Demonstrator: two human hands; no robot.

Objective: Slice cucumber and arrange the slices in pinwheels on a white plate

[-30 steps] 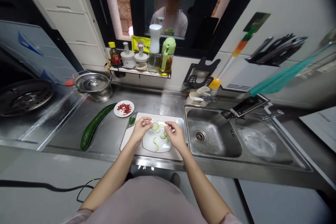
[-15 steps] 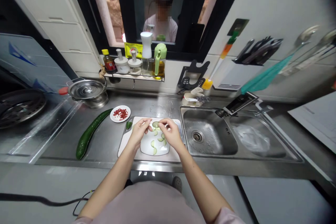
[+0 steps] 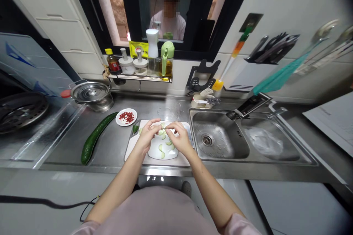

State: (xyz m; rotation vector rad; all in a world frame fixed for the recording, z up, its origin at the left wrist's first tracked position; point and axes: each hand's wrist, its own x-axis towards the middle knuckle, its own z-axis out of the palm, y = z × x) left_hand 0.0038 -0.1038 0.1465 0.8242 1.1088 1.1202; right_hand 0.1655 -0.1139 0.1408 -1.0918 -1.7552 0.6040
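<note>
My left hand (image 3: 148,135) and my right hand (image 3: 178,136) meet over the far part of a white plate (image 3: 154,151). Their fingertips are pinched around a thin, pale green cucumber slice (image 3: 161,132), partly covered by the fingers. Several cut cucumber slices (image 3: 162,155) with dark green rims lie spread on the plate. Beneath it is a light cutting board (image 3: 131,151). A small dark green cucumber end (image 3: 135,129) sits near the board's far left corner.
Left of the board lies a long whole cucumber (image 3: 94,141), beside a small dish (image 3: 118,120) of chopped red pieces. A lidded steel pot (image 3: 101,102) stands farther left. The sink (image 3: 220,156) is at right, below a seasoning shelf (image 3: 143,78) and knife holder (image 3: 245,77).
The cucumber slice, seen almost whole between the fingertips before, is now more covered by them. My left fingers have moved slightly to the right, closer to my right hand.
</note>
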